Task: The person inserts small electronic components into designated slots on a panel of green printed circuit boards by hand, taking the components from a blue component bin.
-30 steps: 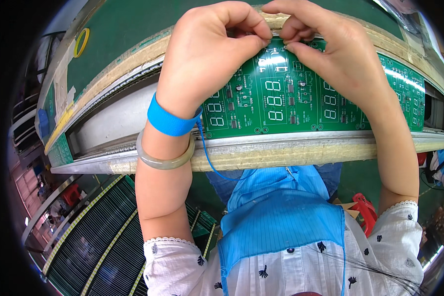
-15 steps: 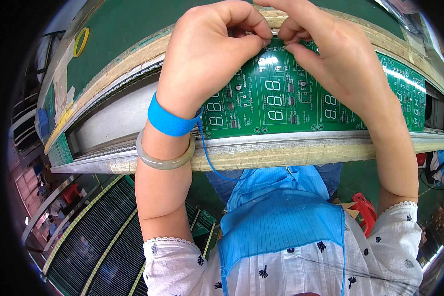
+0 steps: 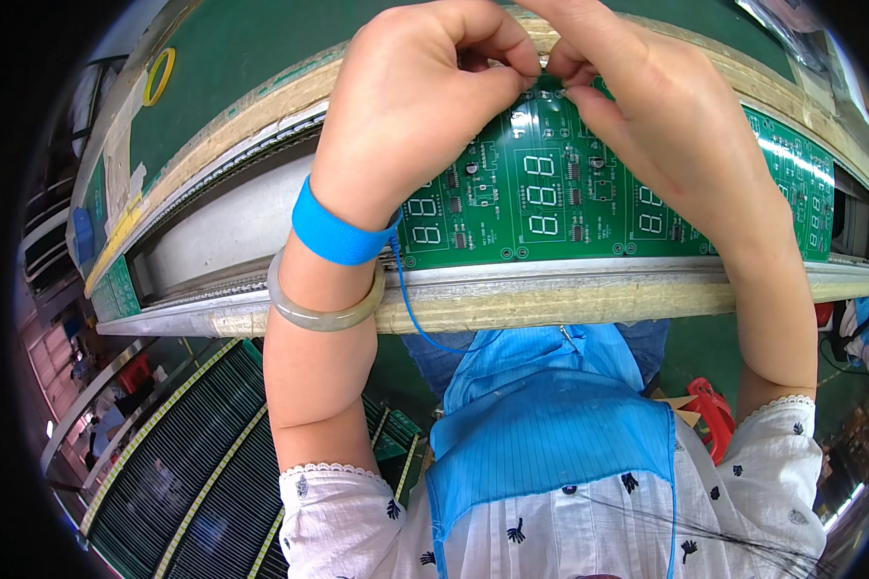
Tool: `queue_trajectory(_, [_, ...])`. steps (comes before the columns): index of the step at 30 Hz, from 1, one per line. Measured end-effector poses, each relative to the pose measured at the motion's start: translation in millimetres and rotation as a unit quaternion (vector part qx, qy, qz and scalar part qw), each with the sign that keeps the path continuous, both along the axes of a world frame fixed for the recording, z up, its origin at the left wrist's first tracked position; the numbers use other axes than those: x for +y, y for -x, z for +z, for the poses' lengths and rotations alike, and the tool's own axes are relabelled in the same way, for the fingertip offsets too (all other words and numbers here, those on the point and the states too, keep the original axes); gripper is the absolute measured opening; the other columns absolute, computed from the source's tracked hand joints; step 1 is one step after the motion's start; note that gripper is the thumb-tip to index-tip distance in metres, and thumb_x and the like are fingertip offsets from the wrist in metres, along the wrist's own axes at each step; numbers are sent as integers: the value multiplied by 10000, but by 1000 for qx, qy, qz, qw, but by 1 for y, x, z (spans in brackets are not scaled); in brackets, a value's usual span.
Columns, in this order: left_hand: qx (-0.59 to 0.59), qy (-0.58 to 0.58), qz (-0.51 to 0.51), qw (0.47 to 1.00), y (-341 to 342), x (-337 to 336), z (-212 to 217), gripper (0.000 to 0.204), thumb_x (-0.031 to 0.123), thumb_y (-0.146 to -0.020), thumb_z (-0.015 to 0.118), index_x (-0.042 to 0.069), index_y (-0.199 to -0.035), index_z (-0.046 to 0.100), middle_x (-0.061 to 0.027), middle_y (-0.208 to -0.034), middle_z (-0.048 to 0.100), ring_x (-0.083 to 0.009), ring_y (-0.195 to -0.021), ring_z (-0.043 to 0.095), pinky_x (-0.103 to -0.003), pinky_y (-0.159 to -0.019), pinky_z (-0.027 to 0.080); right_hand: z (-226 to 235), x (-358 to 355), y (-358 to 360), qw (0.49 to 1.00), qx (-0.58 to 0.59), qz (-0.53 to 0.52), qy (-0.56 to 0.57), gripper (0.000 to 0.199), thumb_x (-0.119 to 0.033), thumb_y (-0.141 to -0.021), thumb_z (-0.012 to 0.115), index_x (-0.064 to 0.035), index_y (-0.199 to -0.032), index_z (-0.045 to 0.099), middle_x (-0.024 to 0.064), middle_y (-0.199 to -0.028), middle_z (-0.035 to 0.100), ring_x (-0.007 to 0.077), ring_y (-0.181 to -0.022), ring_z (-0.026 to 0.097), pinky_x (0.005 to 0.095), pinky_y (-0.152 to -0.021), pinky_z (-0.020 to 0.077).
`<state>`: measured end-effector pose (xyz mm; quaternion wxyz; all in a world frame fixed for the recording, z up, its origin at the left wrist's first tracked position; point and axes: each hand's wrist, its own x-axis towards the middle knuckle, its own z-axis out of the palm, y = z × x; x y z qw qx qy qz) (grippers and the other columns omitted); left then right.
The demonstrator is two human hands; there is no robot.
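A green circuit board panel (image 3: 500, 236) with white digit outlines and small chips lies in the metal rail track in front of me. My left hand (image 3: 425, 72) is over the panel's far edge, thumb and forefinger pinched together. Close beside it, my right hand (image 3: 647, 106) pinches at the same edge, its fingertips almost meeting the left ones. Whatever sits between the fingertips is too small or hidden to make out. On my left wrist are a blue wrist strap (image 3: 336, 230) with a thin cord and a pale bangle (image 3: 323, 317).
Wooden-edged metal rails (image 3: 550, 301) run along the near and far sides of the track. More green board (image 3: 806, 193) continues at the right. A yellow tape ring (image 3: 159, 77) lies at the far left. Below left stands a rack (image 3: 164, 473) of dark slats; a red object (image 3: 713, 420) is below right.
Both hands have shifted very slightly to the right, still pinching at the far edge. The board appears a touch further right in view too.
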<state>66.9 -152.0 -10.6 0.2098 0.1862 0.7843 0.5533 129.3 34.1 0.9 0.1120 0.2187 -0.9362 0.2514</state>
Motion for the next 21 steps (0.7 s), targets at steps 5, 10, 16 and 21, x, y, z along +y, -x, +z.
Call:
queue_trajectory(5, [109,-158,-86,978,5,-4,-12,74,-69,-857,669,-37,-909,712,-25,-827,705,-73,-774,618,-234,-707,511,-1,-3,0,1000,-4,-9,-5,550,34,-891,565,-20,-1433,494,214,-988,727,371,-821,727,426,-688,592])
queue_trajectory(10, [-3,26,7,1000,-1,-3,5,61,-56,-858,673,-37,-902,711,-27,-821,707,-74,-769,618,-236,-702,510,-1,-3,0,1000,14,-2,-7,571,44,-878,577,-22,-1439,489,214,-1006,723,382,-848,722,426,-712,591])
queue_trajectory(16, [15,43,-1,999,-1,-3,7,49,-48,-859,673,-39,-890,710,-31,-804,706,-77,-758,618,-236,-694,508,-2,-4,1,1000,7,-3,-5,571,51,-882,572,-29,-1442,491,203,-1000,721,373,-879,720,431,-744,584])
queue_trajectory(21, [3,5,2,1000,0,-4,2,50,-51,-862,670,-38,-890,709,-35,-822,709,-79,-762,619,-239,-693,509,3,-5,3,1000,-16,7,-21,567,46,-888,563,-10,-1447,482,214,-1001,715,374,-878,718,423,-732,580])
